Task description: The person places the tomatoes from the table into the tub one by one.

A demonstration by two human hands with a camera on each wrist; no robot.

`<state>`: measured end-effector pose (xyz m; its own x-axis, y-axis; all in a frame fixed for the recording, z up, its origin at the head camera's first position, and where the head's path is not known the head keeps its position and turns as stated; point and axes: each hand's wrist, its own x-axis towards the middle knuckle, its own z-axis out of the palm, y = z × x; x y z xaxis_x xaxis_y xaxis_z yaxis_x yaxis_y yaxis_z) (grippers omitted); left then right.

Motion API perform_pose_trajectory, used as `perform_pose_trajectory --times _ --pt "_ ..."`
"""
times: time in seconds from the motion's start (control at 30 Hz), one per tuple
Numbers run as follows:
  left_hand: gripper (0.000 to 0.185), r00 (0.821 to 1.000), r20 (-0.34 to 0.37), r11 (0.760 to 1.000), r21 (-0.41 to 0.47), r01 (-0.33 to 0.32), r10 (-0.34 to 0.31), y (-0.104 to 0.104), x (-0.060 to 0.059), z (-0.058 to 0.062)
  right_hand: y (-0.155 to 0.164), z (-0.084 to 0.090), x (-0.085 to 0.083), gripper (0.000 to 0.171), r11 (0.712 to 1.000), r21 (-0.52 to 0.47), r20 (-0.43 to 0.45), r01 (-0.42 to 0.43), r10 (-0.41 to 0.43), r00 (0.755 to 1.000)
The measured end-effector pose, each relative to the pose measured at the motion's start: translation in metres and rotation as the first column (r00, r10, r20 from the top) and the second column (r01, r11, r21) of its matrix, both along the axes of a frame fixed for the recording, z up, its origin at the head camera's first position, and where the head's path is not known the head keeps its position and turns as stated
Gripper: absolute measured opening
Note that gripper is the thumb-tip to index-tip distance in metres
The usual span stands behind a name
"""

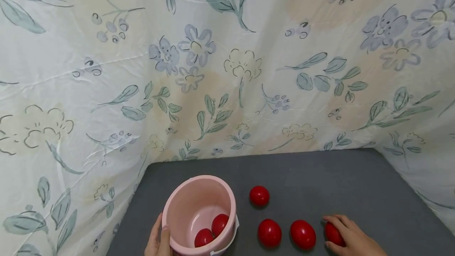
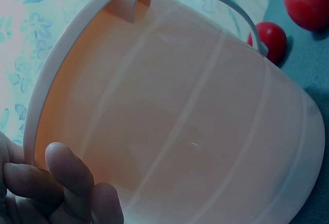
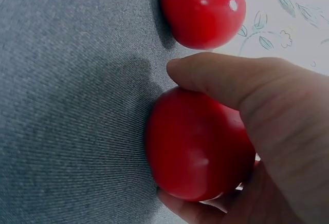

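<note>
- Fingers of the right hand (image 1: 355, 241) are bent around a red ball (image 1: 333, 233); whether this ball touches the grey table (image 1: 302, 181), I cannot tell.
- At the near left, I see the left hand (image 1: 158, 240) grasping the rim of a pink bucket (image 1: 196, 202).
- Inside it, two red balls (image 1: 204, 238) lie side by side.
- Between the bucket and the right hand, I find two loose balls (image 1: 269, 233) on the table.
- Farther, one more ball (image 1: 259, 196) rests right of the bucket.
- Farthest, I see a flowered cloth (image 1: 249, 90).
</note>
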<state>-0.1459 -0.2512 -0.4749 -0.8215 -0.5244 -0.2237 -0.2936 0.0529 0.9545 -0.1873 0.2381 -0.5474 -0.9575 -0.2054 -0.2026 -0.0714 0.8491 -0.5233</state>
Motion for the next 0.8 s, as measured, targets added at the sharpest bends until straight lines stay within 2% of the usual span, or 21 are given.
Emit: perform_pose_trajectory --times 0.33,0.43,0.63,0.8 --pt "0.056 1.000 -0.004 0.999 0.035 0.007 -0.007 0.001 0.000 0.002 0.001 0.003 0.002 0.067 0.999 0.039 -0.071 -0.016 0.018 0.997" --pt "0.055 1.000 -0.006 1.000 0.028 0.011 -0.010 0.001 0.000 0.002 0.000 0.007 0.001 0.062 1.000 0.029 -0.054 -0.012 0.014 0.998" --pt "0.055 1.000 -0.011 1.000 0.021 0.009 -0.008 0.002 0.001 0.003 -0.001 0.022 -0.006 0.059 0.998 -0.056 -0.003 -0.017 0.017 1.000" --pt "0.054 1.000 -0.024 0.999 0.031 -0.019 0.020 0.002 0.001 0.001 -0.004 0.044 -0.012 0.057 0.988 -0.135 -0.104 -0.078 0.065 0.993"
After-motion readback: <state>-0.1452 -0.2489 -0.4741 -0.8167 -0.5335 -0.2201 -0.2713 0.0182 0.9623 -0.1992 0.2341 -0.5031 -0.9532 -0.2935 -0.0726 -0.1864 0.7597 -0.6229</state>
